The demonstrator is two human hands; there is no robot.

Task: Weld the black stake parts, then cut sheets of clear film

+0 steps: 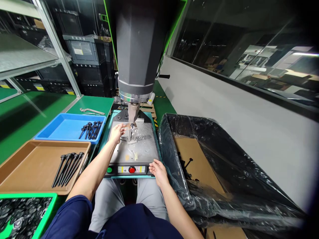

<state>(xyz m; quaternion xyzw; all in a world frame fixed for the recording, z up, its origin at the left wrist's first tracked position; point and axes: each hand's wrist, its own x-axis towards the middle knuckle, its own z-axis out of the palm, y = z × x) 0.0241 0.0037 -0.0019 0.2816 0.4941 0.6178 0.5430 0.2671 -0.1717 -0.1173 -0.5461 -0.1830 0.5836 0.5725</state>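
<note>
My left hand is beside the left side of a small metal fixture, fingers partly bent and apart, with nothing visible in them. A black-headed part sits upright at the top of the fixture, right under the metal tip of the press machine. At the right end of the machine's front panel, my right hand rests with its fingers loosely extended, covering that corner. The panel carries a red button in the middle and a green button at left.
Left stand a blue tray and a brown tray with long black stemmed parts, and a green bin of small black pieces. A wrench lies behind. Right is a plastic-lined box with cardboard and black parts.
</note>
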